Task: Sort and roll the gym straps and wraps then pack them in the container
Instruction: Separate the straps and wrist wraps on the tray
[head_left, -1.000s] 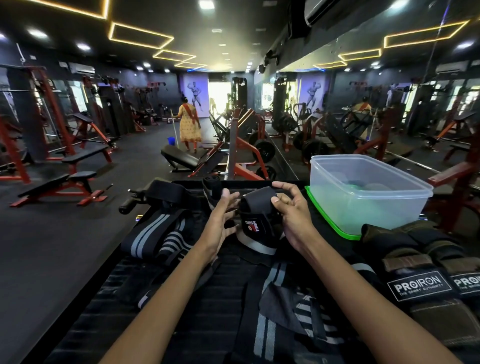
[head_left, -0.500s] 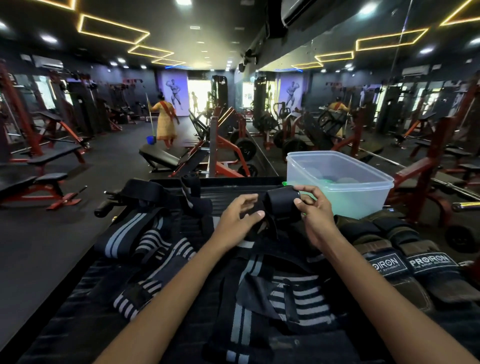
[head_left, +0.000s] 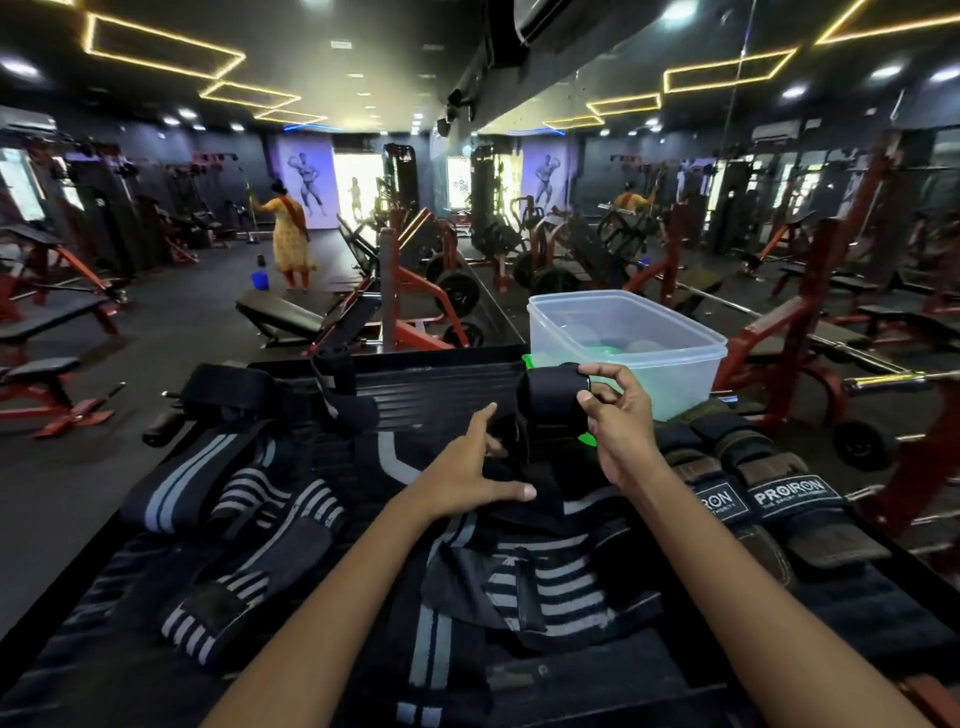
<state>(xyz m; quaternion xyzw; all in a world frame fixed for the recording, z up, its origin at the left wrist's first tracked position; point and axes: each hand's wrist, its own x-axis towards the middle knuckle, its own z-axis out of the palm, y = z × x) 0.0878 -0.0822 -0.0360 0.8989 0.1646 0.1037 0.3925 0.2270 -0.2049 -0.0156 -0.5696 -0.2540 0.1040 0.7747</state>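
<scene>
Rolled wrap (head_left: 551, 397) lifted toward container (head_left: 675, 358) (right hand (head_left: 618, 415) pinching)

White print reads "PROIRON" on a black label (head_left: 790, 498) sewn to a brown strap (head_left: 826, 535) at the near right, with a smaller line beneath it too fine to make out fully. Just left of it, a second label (head_left: 718, 505) on the neighbouring strap (head_left: 691, 467) shows only "RON" above "AUTHORITY", the start of both lines being hidden behind the right forearm (head_left: 737, 597). The far wall posters carry figures, with no legible words.
</scene>
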